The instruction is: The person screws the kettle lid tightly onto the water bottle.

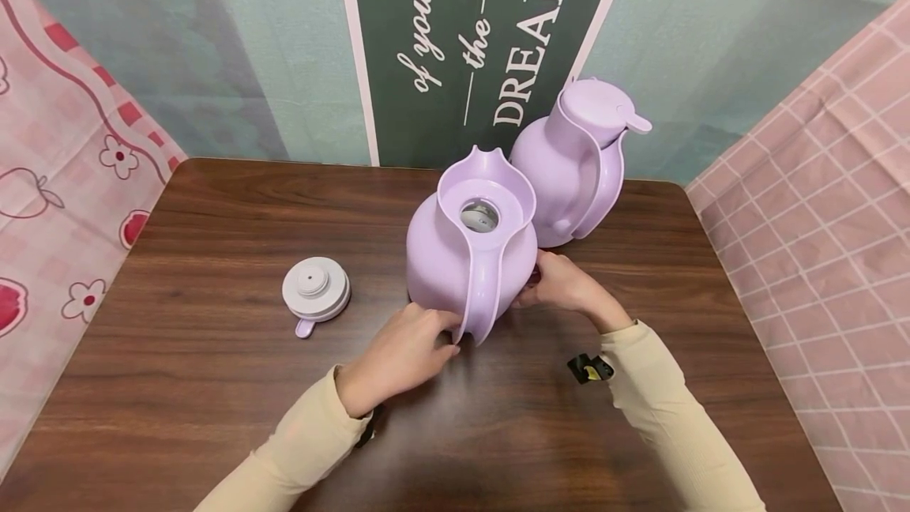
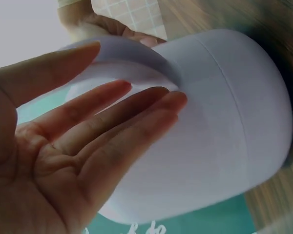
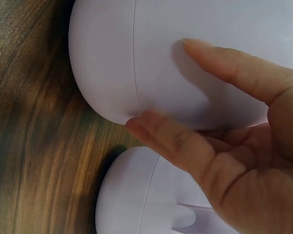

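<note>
A lilac thermos jug [image 1: 435, 259] stands upright with its top uncovered, the round mouth showing and its handle [image 1: 485, 283] towards me. My left hand [image 1: 405, 350] is beside the handle's lower end; in the left wrist view its fingers [image 2: 132, 136] are extended and spread from the thumb, not wrapped round the handle. On the other side, my right hand [image 1: 565, 283] is at the jug's lower right. The right wrist view shows its fingertips [image 3: 146, 122] against or very near the jug's side, with thumb and fingers apart. Whether they touch is hard to tell.
Behind and to the right stands a second lilac thermos jug [image 1: 543, 160] with its lid [image 1: 597, 105] on. A white round lid [image 1: 316, 288] with a lilac tab lies on the left of the brown wooden table [image 1: 213, 417]. Printed cloths [image 1: 839, 180] hang around the table.
</note>
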Motion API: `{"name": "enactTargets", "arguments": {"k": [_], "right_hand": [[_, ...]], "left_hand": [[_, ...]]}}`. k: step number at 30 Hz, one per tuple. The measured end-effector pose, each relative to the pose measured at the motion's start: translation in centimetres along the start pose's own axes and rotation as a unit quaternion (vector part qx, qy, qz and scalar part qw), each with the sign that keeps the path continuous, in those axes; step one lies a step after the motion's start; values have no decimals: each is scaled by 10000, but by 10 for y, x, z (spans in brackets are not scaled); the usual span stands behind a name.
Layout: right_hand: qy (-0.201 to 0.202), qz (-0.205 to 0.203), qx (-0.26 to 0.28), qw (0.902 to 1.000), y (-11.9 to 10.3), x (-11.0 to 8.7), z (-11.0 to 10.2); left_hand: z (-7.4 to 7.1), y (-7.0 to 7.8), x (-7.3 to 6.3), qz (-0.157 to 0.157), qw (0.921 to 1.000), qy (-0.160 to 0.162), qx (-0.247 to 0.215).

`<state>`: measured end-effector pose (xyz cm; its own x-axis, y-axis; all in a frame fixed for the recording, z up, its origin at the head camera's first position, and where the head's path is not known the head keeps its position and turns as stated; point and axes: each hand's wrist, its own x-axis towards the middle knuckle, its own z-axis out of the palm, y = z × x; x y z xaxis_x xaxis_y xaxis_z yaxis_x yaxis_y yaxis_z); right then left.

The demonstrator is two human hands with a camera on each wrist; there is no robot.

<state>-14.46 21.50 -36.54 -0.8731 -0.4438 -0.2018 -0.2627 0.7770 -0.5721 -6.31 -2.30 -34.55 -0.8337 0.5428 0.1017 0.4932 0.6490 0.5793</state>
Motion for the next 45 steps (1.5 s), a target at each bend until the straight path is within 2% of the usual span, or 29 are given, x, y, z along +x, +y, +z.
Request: {"name": "enactTargets", "arguments": {"k": [7, 12, 16, 22, 27, 35, 39, 45], "right_hand": [[-133, 165, 65, 9998, -1, -3, -1], [-176, 125, -37, 9998, 0, -6, -2], [-228, 11, -20, 9997, 1, -10, -2], [-324, -286, 292, 9986, 0, -18, -2], [-495, -500, 500, 9963, -2, -25, 1], [-811, -1137, 698, 9877, -20, -35, 3], [-717, -1506, 533, 9845, -33, -37, 4], [-329, -2099, 73, 9771, -49, -37, 10]], "left_hand": [[-11, -15, -10, -836, 9965, 23, 74], [-22, -33, -19, -1102, 9933, 222, 281], [-29, -45, -28, -1345, 9899, 380, 238], [-37, -60, -40, -1530, 9859, 644, 220], [-41, -67, -43, -1566, 9842, 758, 319], [-47, -74, -45, -1786, 9806, 730, 345], [-50, -77, -46, -1831, 9794, 754, 392], [-53, -80, -48, -2005, 9756, 768, 456]]}}
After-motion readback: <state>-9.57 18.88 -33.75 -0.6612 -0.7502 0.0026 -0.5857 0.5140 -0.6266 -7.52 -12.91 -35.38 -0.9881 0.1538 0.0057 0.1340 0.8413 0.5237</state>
